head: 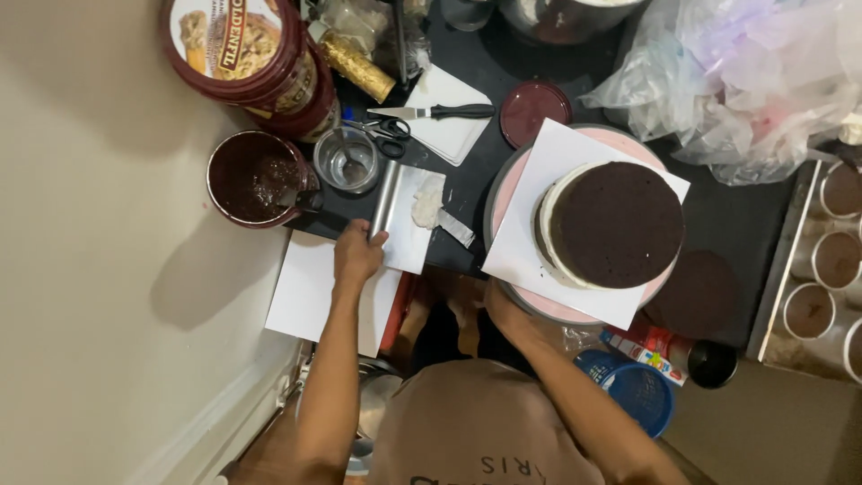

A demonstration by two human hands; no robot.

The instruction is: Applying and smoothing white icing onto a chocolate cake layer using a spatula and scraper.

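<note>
Left hand [357, 254] grips metal scraper [409, 216]; right hand [505, 310] touches turntable [537, 301] edge, grip unclear; chocolate cake [615, 223] on top.

The chocolate cake [616, 223] is dark brown with a cream-white band, on a white paper square [539, 242] over a pink turntable [508, 184]; the basket [639, 388] is blue.

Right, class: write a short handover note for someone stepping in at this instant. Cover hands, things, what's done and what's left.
Left hand grips the metal scraper, which carries a dab of white cream.
Right hand is at the pink turntable rim; grip unclear.
Done: chocolate cake stacked on white paper, cream between layers.
Left: cake top is bare; a spare dark layer lies beside the turntable.
</note>
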